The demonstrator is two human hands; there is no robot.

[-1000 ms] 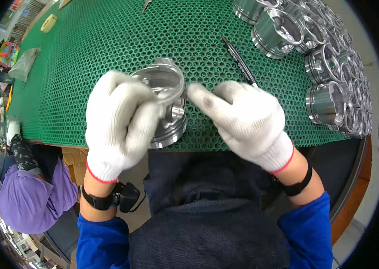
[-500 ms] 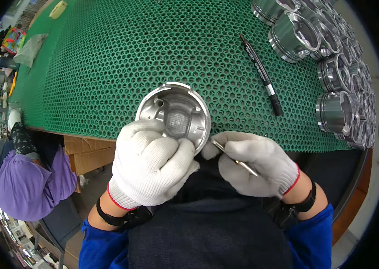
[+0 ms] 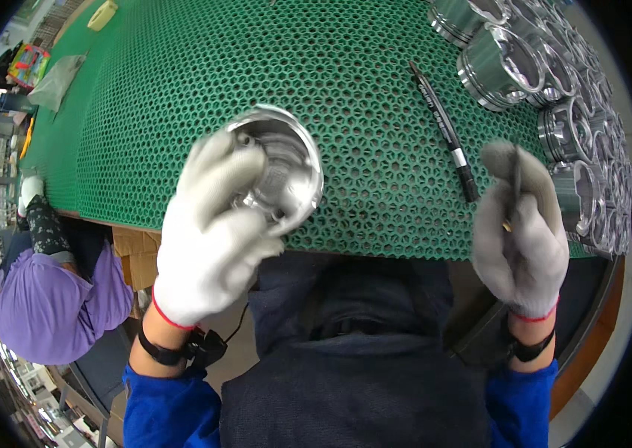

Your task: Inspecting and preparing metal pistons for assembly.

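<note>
My left hand (image 3: pixel 208 235), in a white knit glove, is closed on the wall of a shiny metal piston (image 3: pixel 297 175). The piston is tilted above the green mat with its hollow side up, slightly blurred by motion. In my gloved right hand (image 3: pixel 531 243), well apart from it on the right, is a slim metal tool (image 3: pixel 516 179) with a small brass-coloured part. Its exact kind I cannot make out. Between the hands, a black marker pen (image 3: pixel 443 123) lies on the mat, nearer to the right hand.
Several pistons (image 3: pixel 499 71) stand crowded along the right edge of the green honeycomb mat (image 3: pixel 361 97). At far left lie a yellowish block-like item (image 3: pixel 102 15) and a clear plastic bag (image 3: pixel 58 84). A person in purple (image 3: pixel 51 306) sits at left, near a cardboard box (image 3: pixel 139 257).
My hands have moved apart. The left carried the piston up and left; the right took the slim tool away from the piston's rim, up and right beside the pistons.
</note>
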